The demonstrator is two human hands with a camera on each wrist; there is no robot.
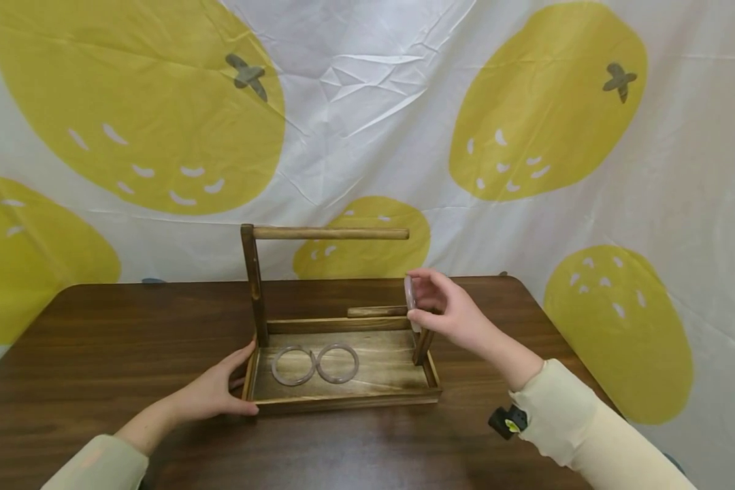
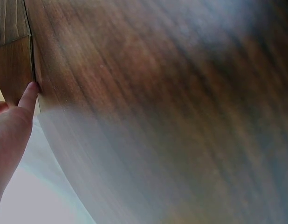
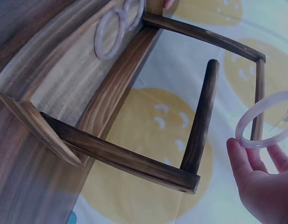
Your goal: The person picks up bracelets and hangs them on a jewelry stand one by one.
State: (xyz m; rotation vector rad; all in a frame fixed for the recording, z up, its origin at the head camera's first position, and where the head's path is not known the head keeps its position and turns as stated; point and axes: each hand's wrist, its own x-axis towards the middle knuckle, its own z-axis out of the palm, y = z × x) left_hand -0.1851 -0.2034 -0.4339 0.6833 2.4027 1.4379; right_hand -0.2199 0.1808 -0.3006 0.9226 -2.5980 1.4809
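Note:
A wooden bangle stand has a shallow tray (image 1: 349, 403) with a post at each end. Its long upper rod (image 1: 331, 233) extends from the left post, and a shorter lower rod (image 1: 373, 312) from the right one. My left hand (image 1: 211, 393) grips the tray's left end, thumb at the front corner. Between thumb and fingertips my right hand (image 1: 462, 313) pinches a pale translucent bangle (image 3: 272, 141), seen edge-on in the head view beside the right post's top. Two similar bangles, a left one (image 1: 273, 367) and a right one (image 1: 358, 363), lie side by side on the tray floor.
The stand sits on a dark wood-grain table (image 1: 128, 340). Behind the table's far edge hangs a white cloth (image 1: 367, 156) printed with yellow fruit. A small black device (image 1: 507, 422) is strapped at the right sleeve.

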